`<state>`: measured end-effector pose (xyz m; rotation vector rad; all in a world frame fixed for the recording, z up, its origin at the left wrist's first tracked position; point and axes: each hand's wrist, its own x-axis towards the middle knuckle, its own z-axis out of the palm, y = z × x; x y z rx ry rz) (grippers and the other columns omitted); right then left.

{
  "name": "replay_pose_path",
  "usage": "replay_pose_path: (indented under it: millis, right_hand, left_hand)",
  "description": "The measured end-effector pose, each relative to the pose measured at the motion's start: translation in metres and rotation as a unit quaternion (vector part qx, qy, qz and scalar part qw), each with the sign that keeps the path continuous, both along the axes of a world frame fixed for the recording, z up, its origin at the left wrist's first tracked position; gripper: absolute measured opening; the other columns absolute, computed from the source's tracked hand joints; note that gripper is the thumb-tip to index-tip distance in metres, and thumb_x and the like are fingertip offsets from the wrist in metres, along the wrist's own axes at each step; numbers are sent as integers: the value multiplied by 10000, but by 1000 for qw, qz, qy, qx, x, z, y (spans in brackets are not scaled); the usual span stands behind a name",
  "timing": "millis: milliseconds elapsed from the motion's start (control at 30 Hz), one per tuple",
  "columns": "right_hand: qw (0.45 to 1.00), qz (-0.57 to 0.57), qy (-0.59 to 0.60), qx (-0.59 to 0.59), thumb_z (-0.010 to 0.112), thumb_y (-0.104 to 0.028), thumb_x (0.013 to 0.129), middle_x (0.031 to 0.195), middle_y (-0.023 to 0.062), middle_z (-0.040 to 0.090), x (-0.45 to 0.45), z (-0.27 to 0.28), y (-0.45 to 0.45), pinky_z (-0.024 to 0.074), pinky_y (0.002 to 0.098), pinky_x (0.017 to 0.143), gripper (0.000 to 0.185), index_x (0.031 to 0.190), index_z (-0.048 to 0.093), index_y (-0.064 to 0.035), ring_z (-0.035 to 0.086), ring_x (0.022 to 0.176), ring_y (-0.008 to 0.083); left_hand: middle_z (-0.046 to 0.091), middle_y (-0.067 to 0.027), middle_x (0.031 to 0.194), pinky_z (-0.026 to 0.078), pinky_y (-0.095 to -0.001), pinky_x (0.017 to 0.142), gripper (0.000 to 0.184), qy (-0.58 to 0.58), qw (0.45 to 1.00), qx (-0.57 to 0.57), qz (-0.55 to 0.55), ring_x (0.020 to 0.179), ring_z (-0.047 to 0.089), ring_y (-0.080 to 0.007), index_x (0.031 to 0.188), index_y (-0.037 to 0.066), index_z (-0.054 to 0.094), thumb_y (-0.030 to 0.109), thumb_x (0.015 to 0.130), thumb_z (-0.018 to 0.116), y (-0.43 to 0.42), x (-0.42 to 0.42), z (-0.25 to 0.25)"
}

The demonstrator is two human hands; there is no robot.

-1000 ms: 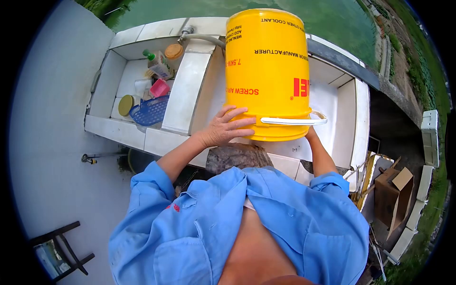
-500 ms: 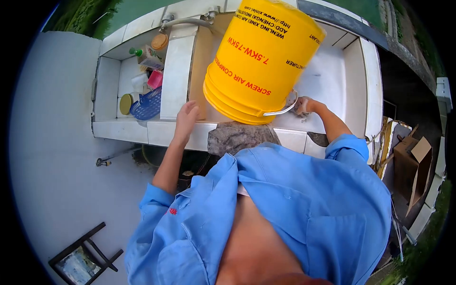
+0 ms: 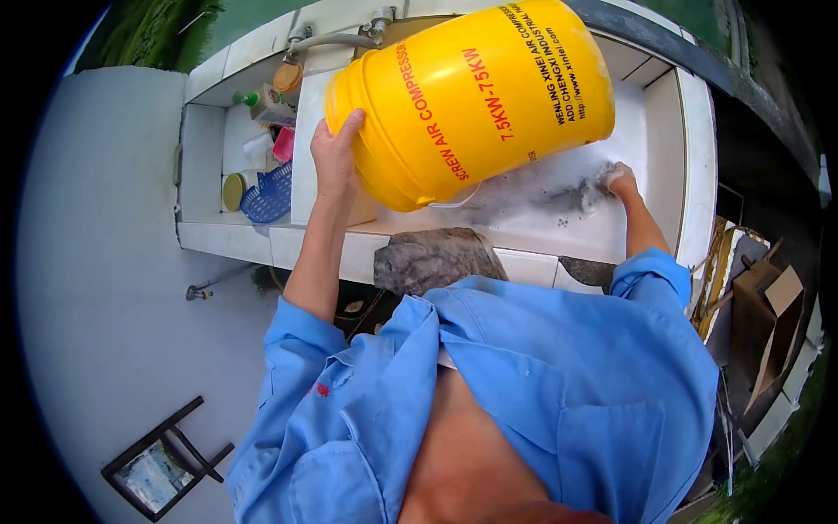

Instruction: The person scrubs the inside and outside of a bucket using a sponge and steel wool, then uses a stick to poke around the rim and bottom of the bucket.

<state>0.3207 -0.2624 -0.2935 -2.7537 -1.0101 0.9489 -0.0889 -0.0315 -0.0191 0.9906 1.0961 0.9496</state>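
A large yellow bucket with red and black print lies tilted over the white tiled sink, its ridged rim end toward the left. My left hand grips that rim, thumb on the outside and the other fingers partly hidden. A thin wire handle hangs below the bucket. My right hand is down in the basin, right of the bucket and apart from it, fingers closed near greyish, foamy wet matter. What it holds is blurred. Pale suds and a dark smear of dirty water spread across the basin floor.
A grey stone sits on the sink's front edge. The left compartment holds a blue plastic basket, a pink container and a green-topped bottle. A tap pipe runs behind. A cardboard box stands at right.
My left hand has risen and taken hold of the bucket rim. The bucket has swung round, its rim going left. My right hand has moved right, away from the handle.
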Motion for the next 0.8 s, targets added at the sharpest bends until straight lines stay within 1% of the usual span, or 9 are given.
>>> replay_pose_path:
  millis: [133,300,367,500,533,567,633,700,800]
  right_hand:
    - [979,-114,-167,16,564,-269,782,1200,117,439,-52,58,10,415,470,871,378,1103,507,-77,426,1117,346]
    - [922,312,-224,41,559,-240,771,1222,116,467,-112,35,13,381,448,893,362,1109,547,-112,458,1096,320]
    - [843,527,-99,32,565,-241,758,1213,110,495,-101,52,17,389,433,894,379,1126,562,-148,493,1082,290]
    - [983,179,-33,28,560,-181,760,1082,149,579,-36,59,20,429,412,868,401,1155,527,-118,520,1041,347]
    - [977,85,-91,174,563,-140,748,1143,181,526,-16,5,4,417,445,875,419,1164,521,-144,534,1007,367]
    - [993,-6,-101,62,548,-107,748,1230,228,439,-43,57,14,412,450,889,422,1168,514,-115,525,1014,387]
    - [982,105,-154,44,571,-121,735,1278,251,374,-65,27,-5,420,445,881,425,1156,520,-98,529,997,393]
    - [951,269,-112,102,641,-144,685,1042,200,547,-91,25,-7,423,434,858,411,1072,547,-44,481,1055,374]
    - [939,225,234,111,629,-139,655,988,171,551,-129,118,20,428,372,840,379,1004,534,-26,524,952,342]
  left_hand:
    - [622,-111,927,504,-285,728,308,215,947,220,-93,792,614,-171,996,-26,514,149,796,669,-1,18,16]
    - [585,-147,966,493,-303,744,428,266,929,246,-74,843,595,-204,1071,-19,449,182,776,684,-14,9,-29]
    - [569,-163,994,487,-312,760,458,272,930,234,-82,879,587,-225,1086,-13,419,197,776,684,-12,1,-35]
    - [569,-179,983,490,-318,748,435,275,931,206,-122,870,592,-241,1038,-15,411,199,775,684,-14,4,-26]
    - [569,-184,984,493,-323,746,432,264,933,205,-132,872,593,-244,1028,-15,406,198,775,684,-15,5,-25]
    - [569,-184,984,493,-323,746,432,267,933,204,-126,872,593,-244,1028,-15,406,198,775,684,-17,7,-23]
    - [570,-185,983,496,-333,751,447,260,937,184,-145,881,595,-246,1039,-18,396,201,777,685,-18,14,-21]
    - [568,-181,999,497,-333,767,456,241,944,168,-151,899,592,-240,1052,-23,389,187,776,686,-19,20,-26]
    - [557,-175,1047,496,-344,781,472,213,952,136,-175,927,584,-235,1073,-37,393,156,765,694,-16,27,-44]
